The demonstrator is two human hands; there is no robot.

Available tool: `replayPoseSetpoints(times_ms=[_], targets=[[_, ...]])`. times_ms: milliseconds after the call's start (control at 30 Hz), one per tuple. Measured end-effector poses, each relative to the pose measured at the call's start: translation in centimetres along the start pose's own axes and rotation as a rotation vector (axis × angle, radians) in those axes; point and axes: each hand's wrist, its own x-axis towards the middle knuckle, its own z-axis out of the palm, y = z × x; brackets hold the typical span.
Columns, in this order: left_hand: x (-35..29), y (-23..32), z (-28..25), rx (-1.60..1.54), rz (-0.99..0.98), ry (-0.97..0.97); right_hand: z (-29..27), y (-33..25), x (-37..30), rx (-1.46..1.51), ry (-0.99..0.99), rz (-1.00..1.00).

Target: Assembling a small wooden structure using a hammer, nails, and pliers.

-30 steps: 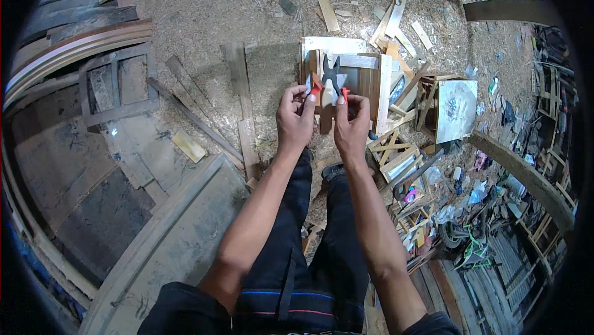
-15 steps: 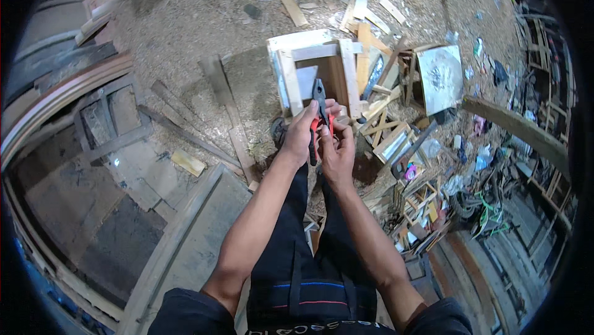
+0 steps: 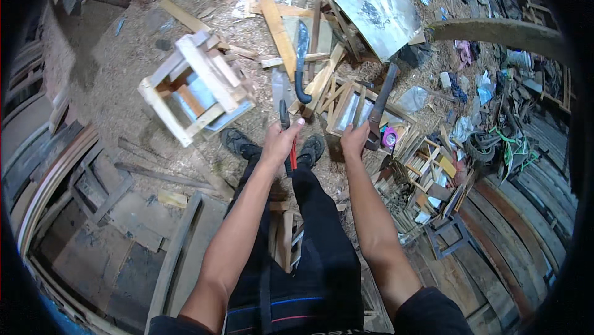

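My left hand (image 3: 279, 144) is closed around a pair of pliers (image 3: 291, 160) with red and black handles, its dark jaws pointing away from me. Farther right, my right hand (image 3: 355, 139) is low beside a dark, long-handled tool (image 3: 384, 97) lying across a small wooden frame (image 3: 338, 126). Its thumb and forefinger look apart; the other fingers are partly hidden, and I cannot tell whether they touch the tool. Between and beyond my hands, a machete (image 3: 301, 50) with a black handle lies on wood pieces.
A pale wooden stool-like frame (image 3: 162, 110) stands at the left. A box with a light metal-looking top (image 3: 378, 12) is beyond my right hand. Wood scraps (image 3: 433, 171), a pink roll (image 3: 389, 137) and a curved beam (image 3: 495, 33) are at the right. Shavings cover the ground.
My view has turned right. My hands have separated: the left keeps the pliers, while the right has left them and moved out to the dark tool on the frame.
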Motion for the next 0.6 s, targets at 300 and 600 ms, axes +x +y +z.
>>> replayPoseSetpoints(times_ms=[300,600], targets=[[3.0,-2.1,4.0,0.065,-0.082,0.07,2.2,2.0,4.0,0.059,-0.247,0.215],[-2.5,4.9,0.6,0.098,0.135,0.247,-7.7,-13.6,-1.5,0.733,-0.38,0.163]])
